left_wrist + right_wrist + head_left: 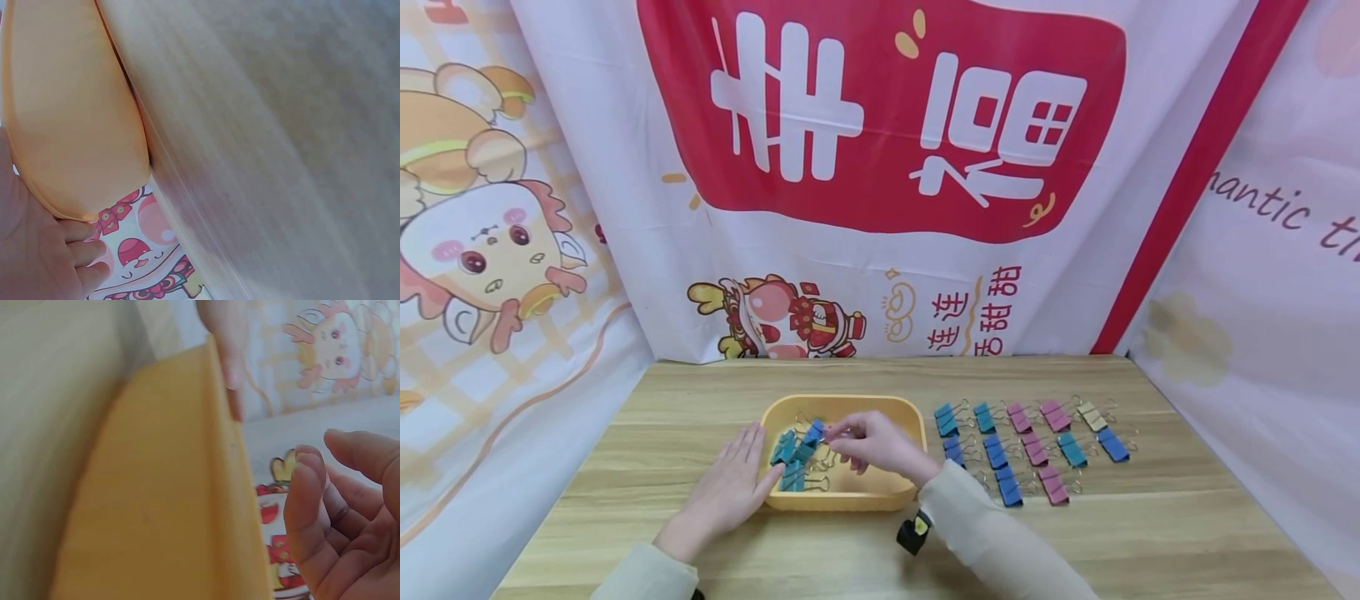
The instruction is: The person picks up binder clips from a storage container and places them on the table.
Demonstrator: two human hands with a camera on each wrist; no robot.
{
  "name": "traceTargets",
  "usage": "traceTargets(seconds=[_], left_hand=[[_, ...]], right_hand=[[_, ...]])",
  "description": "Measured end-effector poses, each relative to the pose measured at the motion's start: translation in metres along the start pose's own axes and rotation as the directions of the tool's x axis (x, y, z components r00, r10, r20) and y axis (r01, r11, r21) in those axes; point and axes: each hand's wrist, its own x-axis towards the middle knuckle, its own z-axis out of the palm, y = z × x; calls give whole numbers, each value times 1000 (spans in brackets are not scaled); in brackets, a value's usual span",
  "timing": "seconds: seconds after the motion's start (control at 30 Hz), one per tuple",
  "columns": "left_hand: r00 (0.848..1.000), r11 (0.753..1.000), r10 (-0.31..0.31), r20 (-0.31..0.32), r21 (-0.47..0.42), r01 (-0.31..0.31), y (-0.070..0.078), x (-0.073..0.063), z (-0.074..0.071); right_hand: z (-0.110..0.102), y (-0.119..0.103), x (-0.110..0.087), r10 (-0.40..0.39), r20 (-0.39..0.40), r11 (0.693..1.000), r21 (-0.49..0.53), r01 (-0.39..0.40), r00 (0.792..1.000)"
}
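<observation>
A yellow plastic basket [850, 501] stands on the table with several teal and blue binder clips [793, 476] in its left part. My left hand [730, 482] rests against the basket's left end, fingers fairly straight and thumb at the near left corner. In the left wrist view its fingers [87, 253] lie by the basket's end. My right hand [872, 442] is over the basket, fingertips near a blue binder clip [813, 432] and a small pink patch. The right wrist view shows the thumb [359, 450] and forefinger bent and slightly apart, with no clip visible between them.
To the right of the basket, pink, blue, teal and cream binder clips [1052, 483] lie in rough rows on the wooden table [1150, 533]. The right forearm partly covers the nearest ones. Printed cloth [880, 200] hangs behind the table and along both sides.
</observation>
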Motion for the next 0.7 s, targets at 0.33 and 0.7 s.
traceTargets(seconds=[0.33, 0.7], left_hand=[[1000, 1000, -10, 12, -2, 10, 1, 1, 0], [1000, 1000, 4, 7, -11, -4, 0, 1, 0]], right_hand=[[29, 12, 13, 32, -6, 999, 28, -32, 999], [47, 17, 19, 111, -5, 994, -10, -111, 994]])
